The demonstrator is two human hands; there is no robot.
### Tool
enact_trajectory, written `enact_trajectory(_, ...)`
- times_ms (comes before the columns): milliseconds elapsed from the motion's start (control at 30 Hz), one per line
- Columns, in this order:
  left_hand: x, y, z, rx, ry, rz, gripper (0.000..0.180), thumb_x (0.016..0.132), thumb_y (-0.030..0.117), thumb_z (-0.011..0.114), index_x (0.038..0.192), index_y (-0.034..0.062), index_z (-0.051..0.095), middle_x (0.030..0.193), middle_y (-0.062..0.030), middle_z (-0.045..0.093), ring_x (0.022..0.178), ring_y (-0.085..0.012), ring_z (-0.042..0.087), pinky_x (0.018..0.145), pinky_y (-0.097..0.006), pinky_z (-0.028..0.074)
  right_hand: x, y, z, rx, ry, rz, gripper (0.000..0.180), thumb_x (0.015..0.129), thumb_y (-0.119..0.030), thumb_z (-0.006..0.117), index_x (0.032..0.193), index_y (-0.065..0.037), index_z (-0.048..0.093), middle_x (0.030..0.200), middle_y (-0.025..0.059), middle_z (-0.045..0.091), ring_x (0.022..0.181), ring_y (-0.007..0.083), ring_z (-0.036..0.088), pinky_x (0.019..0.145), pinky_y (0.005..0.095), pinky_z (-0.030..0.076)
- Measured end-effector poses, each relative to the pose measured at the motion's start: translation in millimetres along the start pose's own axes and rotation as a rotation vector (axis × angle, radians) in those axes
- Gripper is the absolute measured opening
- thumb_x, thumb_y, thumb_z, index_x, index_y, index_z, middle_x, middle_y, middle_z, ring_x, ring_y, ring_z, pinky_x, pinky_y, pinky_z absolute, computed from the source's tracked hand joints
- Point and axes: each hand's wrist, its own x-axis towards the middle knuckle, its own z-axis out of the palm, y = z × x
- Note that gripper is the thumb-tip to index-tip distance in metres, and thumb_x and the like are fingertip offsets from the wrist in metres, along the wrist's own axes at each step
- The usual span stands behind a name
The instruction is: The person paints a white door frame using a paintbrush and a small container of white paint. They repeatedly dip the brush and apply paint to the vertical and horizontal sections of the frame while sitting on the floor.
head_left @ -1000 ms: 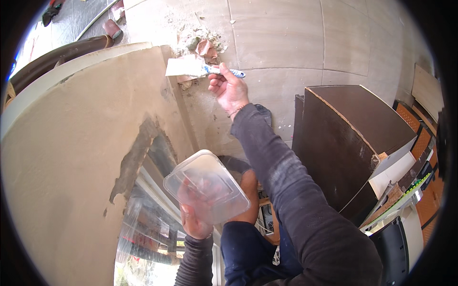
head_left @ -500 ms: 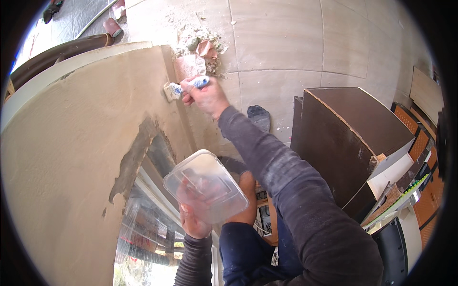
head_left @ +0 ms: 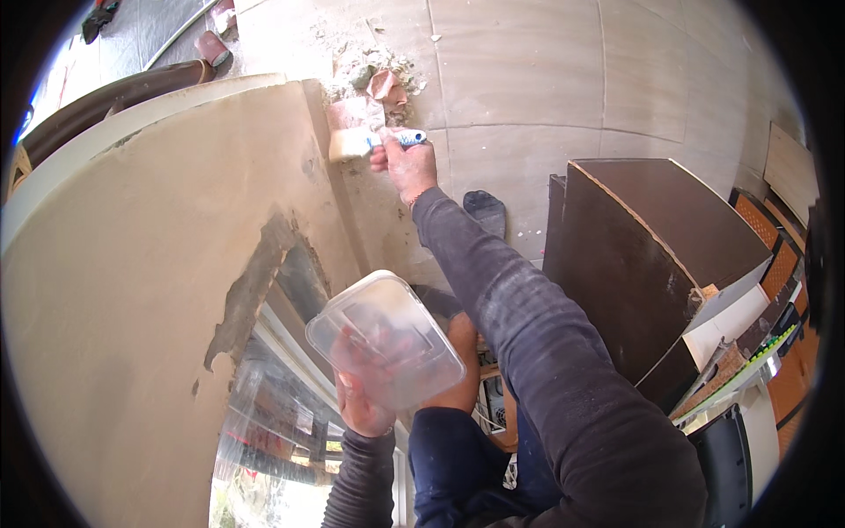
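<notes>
My right hand [head_left: 409, 165] is closed round the white and blue handle of a paintbrush [head_left: 355, 143]. Its wide cream bristles point left, by the narrow end face of the plastered wall [head_left: 150, 220]; whether they touch it I cannot tell. Lower down, my left hand [head_left: 363, 412] holds a clear plastic tub [head_left: 418, 339] from beneath, tilted, with fingers showing blurred through it. Something pale shows inside the tub near its far rim. A grey rough patch [head_left: 251, 286] runs along the wall beside the window opening.
Plaster rubble [head_left: 387, 75] and a pinkish sheet [head_left: 352, 114] lie on the tiled floor [head_left: 519, 66] beyond the brush. A dark brown cabinet [head_left: 616, 273] stands at the right. Below the wall is a plastic-covered window [head_left: 273, 431]. A dark shoe [head_left: 486, 213] shows under my right forearm.
My right hand has drawn the paintbrush to the right, off the wall's end face where its bristles were. The tub in my left hand stays nearly in place.
</notes>
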Motion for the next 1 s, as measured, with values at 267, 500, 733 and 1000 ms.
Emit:
enact_trajectory(267,-3,-2,1,-0.058,0.013,-0.066,0.086,0.096,0.049,0.057,0.156,0.0035,0.017,0.154,-0.0168,0.03,0.136,-0.038,0.04,0.107,-0.058,0.041,-55,-55,17,-0.003,-0.419,-0.018,0.019,0.096,-0.017,0.067,0.101,0.002,0.07,0.084,0.0066,0.071,0.069,0.011,0.067,0.061,0.0263,0.055)
enact_trajectory(500,-12,3,9,0.003,-0.06,-0.035,0.079,0.098,0.05,0.053,0.155,0.0067,0.02,0.151,-0.0181,0.034,0.135,-0.0416,0.043,0.102,-0.063,0.045,-69,-57,-8,0.385,-0.51,0.221,0.028,0.096,-0.024,0.067,0.11,0.001,0.066,0.084,0.0098,0.07,0.068,0.0156,0.066,0.063,0.0316,0.056)
enact_trajectory(733,-17,9,6,0.022,-0.048,-0.019,0.077,0.099,0.05,0.05,0.155,0.0066,0.019,0.154,-0.0184,0.032,0.134,-0.0419,0.044,0.102,-0.062,0.045,-46,24,-38,-0.061,-0.027,0.083,0.02,0.099,-0.016,0.062,0.11,0.0,0.067,0.086,0.0085,0.07,0.069,0.0126,0.067,0.065,0.0288,0.059)
enact_trajectory(1000,-30,5,-13,-0.047,0.004,0.022,0.076,0.099,0.05,0.049,0.156,0.0082,0.019,0.149,-0.0175,0.039,0.126,-0.0437,0.052,0.097,-0.062,0.049,-156,-77,7,0.113,-0.433,0.028,0.02,0.099,-0.015,0.063,0.107,0.003,0.067,0.086,0.01,0.07,0.07,0.0131,0.067,0.064,0.0286,0.057)
